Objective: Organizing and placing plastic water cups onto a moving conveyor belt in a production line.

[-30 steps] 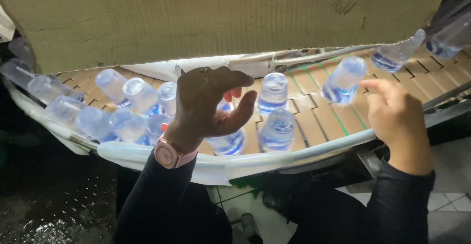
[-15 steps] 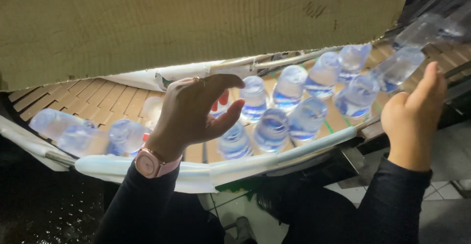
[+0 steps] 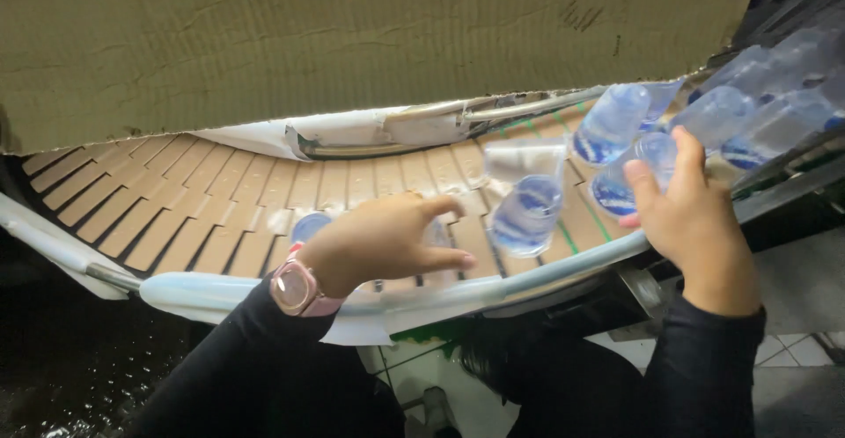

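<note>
Clear plastic bottles with blue caps lie on a tan slatted conveyor belt (image 3: 202, 200). My left hand (image 3: 378, 244), with a pink wristwatch (image 3: 295, 287), is low over the belt's near edge, its fingers spread and pointing right toward a lone bottle (image 3: 526, 213). One small bottle (image 3: 310, 224) peeks out just behind this hand. My right hand (image 3: 691, 218) is raised with an open palm, its fingertips against a bottle (image 3: 653, 152) at the edge of a crowded group of bottles (image 3: 748, 103) at the right. Neither hand grips anything.
A large brown cardboard sheet (image 3: 370, 42) hangs over the belt's far side. A pale curved guide rail (image 3: 528, 275) runs along the near edge. Dark wet floor (image 3: 53, 368) lies at the lower left, tiled floor (image 3: 792, 350) at the lower right.
The bottles have shifted right, and the belt's left part now shows bare slats. My left hand has dropped lower and stretched right. My right hand has moved in against the bottle group.
</note>
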